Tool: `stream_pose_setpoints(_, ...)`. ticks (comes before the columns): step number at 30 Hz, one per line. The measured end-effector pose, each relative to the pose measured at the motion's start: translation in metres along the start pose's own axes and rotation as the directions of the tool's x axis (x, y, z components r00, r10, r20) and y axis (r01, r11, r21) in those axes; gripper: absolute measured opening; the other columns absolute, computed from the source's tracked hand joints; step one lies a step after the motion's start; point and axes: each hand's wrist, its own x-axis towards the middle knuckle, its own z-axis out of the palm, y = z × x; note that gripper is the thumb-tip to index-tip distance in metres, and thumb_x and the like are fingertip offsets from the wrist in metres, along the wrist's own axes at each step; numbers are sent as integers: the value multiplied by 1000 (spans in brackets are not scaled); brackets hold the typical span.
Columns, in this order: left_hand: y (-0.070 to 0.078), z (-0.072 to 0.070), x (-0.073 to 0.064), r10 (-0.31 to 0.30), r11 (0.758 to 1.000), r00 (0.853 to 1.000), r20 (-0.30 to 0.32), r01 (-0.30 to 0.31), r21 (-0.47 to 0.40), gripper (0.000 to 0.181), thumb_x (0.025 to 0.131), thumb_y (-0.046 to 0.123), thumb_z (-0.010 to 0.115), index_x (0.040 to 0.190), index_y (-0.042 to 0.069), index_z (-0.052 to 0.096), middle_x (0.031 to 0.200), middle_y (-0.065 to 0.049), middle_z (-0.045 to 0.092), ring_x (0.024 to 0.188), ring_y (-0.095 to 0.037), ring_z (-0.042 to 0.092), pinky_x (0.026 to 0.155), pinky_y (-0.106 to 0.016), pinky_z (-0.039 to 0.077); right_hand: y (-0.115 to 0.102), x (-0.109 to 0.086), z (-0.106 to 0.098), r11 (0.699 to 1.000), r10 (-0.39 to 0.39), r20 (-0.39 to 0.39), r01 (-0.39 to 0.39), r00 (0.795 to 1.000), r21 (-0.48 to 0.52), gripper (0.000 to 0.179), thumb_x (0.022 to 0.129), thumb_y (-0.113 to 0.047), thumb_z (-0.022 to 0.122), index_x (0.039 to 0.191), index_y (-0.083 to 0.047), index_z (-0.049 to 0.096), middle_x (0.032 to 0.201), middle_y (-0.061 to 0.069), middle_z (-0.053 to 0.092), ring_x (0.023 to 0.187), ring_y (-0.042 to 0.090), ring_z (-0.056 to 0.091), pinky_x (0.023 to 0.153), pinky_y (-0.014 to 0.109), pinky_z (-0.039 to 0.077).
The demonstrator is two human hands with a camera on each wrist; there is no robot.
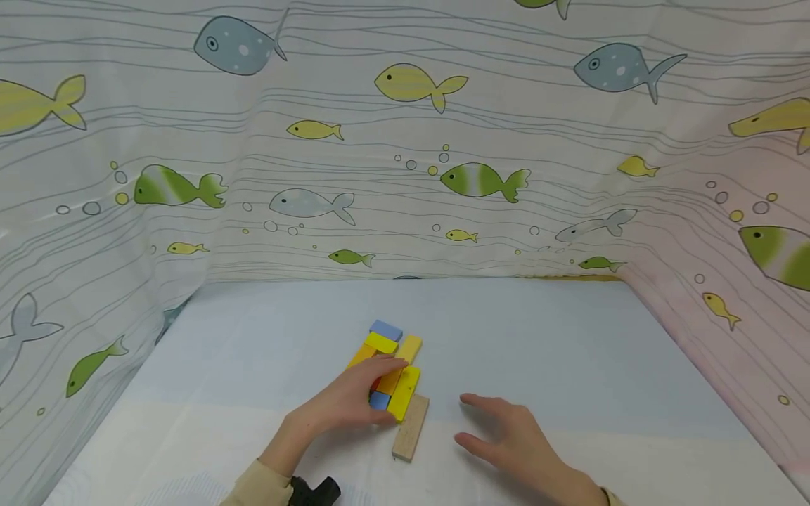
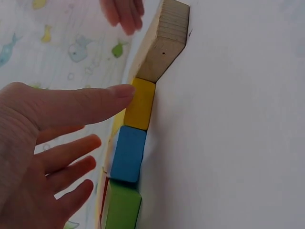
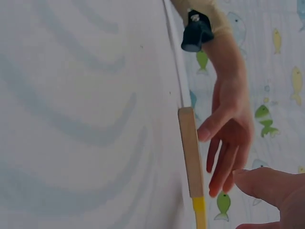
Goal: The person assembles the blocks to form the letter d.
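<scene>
My left hand (image 1: 344, 397) reaches over a flat group of coloured blocks, its fingers spread. Its thumb touches the near end of a yellow block (image 1: 405, 393), and the index fingertip lies near that block's far end. Beside it are a blue block (image 2: 128, 153) and a green block (image 2: 123, 205), the green one showing only in the left wrist view. A plain wooden block (image 1: 411, 429) lies end to end with the yellow one at the near right. Off to the right, my right hand (image 1: 515, 439) hovers with thumb and index apart, holding nothing.
Farther back in the group lie another blue block (image 1: 386, 330), a second bright yellow block (image 1: 382, 343) and a pale yellow block (image 1: 411, 348). A white cloth covers the table (image 1: 569, 351). A fish-patterned curtain (image 1: 405, 147) stands around its back and sides.
</scene>
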Motion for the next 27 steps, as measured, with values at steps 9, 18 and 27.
stream_pose_setpoints(9,-2,0,8,-17,999,999,42,19,-41,78,79,28,85,147,21,49,153,0,46,144,-26,39,116,-52,35,-14,2,17,994,84,153,-93,985,55,70,84,-55,75,138,-15,58,138,-6,61,126,22,58,103,48,49)
stream_pose_setpoints(18,-6,6,14,-2,998,999,41,4,-58,79,79,38,84,148,24,48,157,-1,41,148,-26,33,117,-52,33,-24,5,30,974,203,339,-226,919,30,95,80,-69,69,154,-17,38,155,4,44,141,33,42,110,61,37)
stream_pose_setpoints(27,-5,10,15,23,998,1000,21,-22,-59,79,78,43,84,146,21,50,155,-2,44,149,-29,30,117,-52,33,-18,3,38,992,109,279,-120,954,25,99,80,-69,68,156,-15,34,159,3,39,144,31,38,110,60,38)
